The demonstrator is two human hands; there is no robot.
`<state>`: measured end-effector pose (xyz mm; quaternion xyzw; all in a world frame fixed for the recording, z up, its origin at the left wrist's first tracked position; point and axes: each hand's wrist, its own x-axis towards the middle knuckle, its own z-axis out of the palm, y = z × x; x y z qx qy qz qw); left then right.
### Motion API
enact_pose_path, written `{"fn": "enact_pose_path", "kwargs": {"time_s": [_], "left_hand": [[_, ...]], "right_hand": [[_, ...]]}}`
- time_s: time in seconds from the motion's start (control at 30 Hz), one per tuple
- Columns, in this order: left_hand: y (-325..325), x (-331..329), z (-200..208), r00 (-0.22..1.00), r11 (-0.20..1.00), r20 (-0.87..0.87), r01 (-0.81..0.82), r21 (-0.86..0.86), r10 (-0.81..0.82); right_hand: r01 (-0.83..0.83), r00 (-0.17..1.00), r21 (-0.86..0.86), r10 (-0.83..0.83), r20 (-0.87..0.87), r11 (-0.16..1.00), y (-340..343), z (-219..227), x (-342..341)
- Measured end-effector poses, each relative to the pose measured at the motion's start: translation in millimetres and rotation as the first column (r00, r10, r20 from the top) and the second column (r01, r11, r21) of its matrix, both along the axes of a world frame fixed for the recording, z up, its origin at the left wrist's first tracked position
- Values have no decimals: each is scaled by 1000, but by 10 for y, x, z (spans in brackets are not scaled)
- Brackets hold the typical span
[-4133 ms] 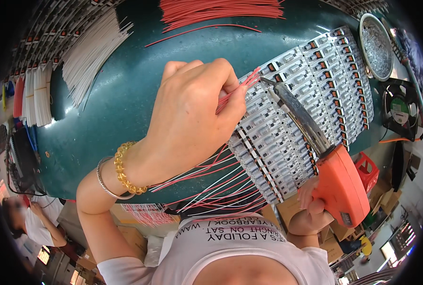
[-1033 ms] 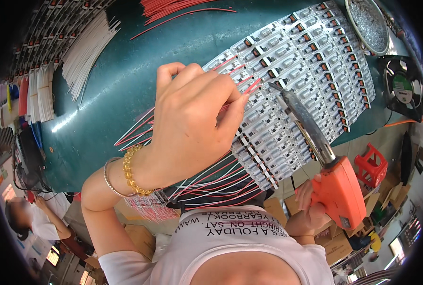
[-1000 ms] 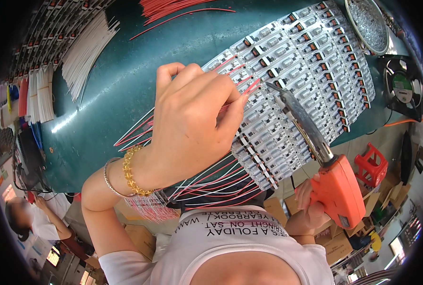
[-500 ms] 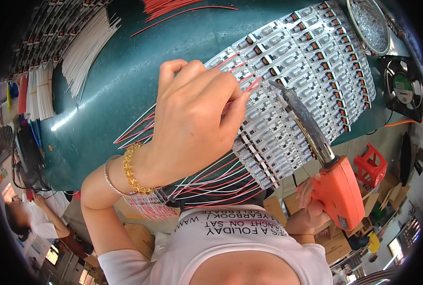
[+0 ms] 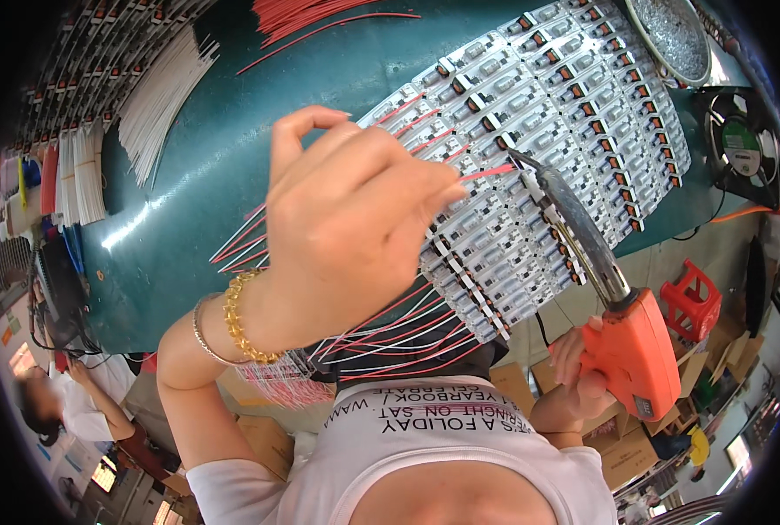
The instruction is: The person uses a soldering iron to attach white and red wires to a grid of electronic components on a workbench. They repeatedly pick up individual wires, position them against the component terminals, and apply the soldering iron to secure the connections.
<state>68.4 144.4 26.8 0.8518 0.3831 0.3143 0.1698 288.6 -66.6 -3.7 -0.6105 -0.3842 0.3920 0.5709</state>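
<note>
Right hand [image 5: 575,372], lower right of frame: fingers were wrapped round an orange soldering gun [image 5: 642,357]. Left hand [image 5: 346,210], centre, back upward: thumb and forefinger pinched a red wire [image 5: 488,172]. Wire: ran rightward from those fingertips, slightly upward, ending beside the gun's tip, contact unclear. Circuit-board panel [image 5: 573,87], upper right: lay beneath.

Left hand [image 5: 346,210]: yellow bead bracelet [image 5: 231,317] sits just behind it, thin silver-toned bangle [image 5: 197,332] next. Below, white short-sleeved shirt [image 5: 363,444] bears dark lettering [image 5: 433,422].
</note>
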Motion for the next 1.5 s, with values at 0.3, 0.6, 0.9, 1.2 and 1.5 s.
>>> {"fn": "enact_pose_path", "kwargs": {"time_s": [0.3,0.6,0.9,1.2,1.5], "left_hand": [[-103,41,-66,999,996,-36,-40,-81,37],[-108,61,-109,999,999,-33,-34,-32,33],[-111,66,-141,998,999,-29,-49,3,49],[-121,71,-112,999,999,19,-30,-38,31],[-170,111,-126,1000,996,-29,-6,-85,4]], "right_hand": [[-26,999,-98,30,37,995,-96,63,48],[-94,989,-152,110,100,984,-138,-3,130],[-77,992,-195,94,79,978,-119,114,100],[-93,995,-37,92,-34,995,-242,-51,172],[-22,986,-260,63,151,965,-244,69,137]]}}
